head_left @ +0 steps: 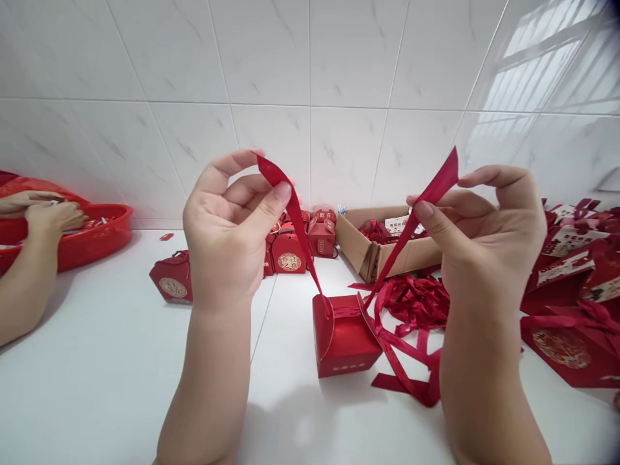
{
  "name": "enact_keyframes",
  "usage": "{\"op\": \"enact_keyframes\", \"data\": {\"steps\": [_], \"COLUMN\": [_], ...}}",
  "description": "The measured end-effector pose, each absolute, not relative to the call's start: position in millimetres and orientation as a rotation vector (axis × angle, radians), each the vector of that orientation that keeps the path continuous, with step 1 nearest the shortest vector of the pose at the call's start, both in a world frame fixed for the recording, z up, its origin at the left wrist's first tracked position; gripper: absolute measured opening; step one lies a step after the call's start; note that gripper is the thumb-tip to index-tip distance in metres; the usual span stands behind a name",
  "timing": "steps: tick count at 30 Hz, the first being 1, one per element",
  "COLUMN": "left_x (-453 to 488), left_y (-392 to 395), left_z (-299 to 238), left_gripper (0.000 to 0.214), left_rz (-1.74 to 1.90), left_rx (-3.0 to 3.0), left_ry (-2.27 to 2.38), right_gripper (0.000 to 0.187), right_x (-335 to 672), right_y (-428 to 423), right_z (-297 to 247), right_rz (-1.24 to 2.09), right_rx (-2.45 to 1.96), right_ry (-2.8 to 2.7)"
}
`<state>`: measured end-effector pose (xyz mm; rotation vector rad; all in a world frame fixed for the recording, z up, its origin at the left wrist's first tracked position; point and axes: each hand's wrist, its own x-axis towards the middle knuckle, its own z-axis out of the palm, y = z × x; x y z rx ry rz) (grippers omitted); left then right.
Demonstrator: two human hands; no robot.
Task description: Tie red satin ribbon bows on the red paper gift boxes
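A small red gift box (347,349) stands upright on the white table, with a red ribbon (301,223) threaded through its two rounded top flaps. My left hand (232,226) pinches one end of the ribbon between thumb and fingers, above and left of the box. Up to the right, my right hand (479,226) pinches the other ribbon end. Both ends run taut in a V from the flaps, and neither hand touches the box. Loose red ribbons (416,303) lie in a tangle right of the box, partly behind my right forearm.
Several red boxes (289,252) stand by the tiled wall, beside an open cardboard box (411,255). One red box (172,279) sits left. More gift boxes (562,349) crowd the right. Another person's hands (53,213) work over a red basin (109,232) at far left.
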<state>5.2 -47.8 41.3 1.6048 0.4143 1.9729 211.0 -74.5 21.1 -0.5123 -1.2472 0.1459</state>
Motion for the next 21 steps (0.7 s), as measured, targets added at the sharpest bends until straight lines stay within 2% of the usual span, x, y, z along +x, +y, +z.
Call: {"op": "enact_keyframes", "data": {"steps": [9,16,21], "left_x": [8,23,35], "left_y": [-57,-48,-51], "left_z": [42,32,27], "left_gripper": [0.024,0.023,0.025], "left_rz": [2.087,2.144,2.052], "left_rx": [1.613,1.651,1.666], "left_ry": [0.367,0.525,0.488], "right_gripper": [0.019,0.013,0.010], "right_x": [207,203,198], "right_y": [-90,-79,-80], "right_z": [23,14,13], "right_rz": [0.069,0.163,0.224], "right_rx": [-0.582,-0.654,-0.659], "right_ry": [-1.166,-1.241,-1.197]}}
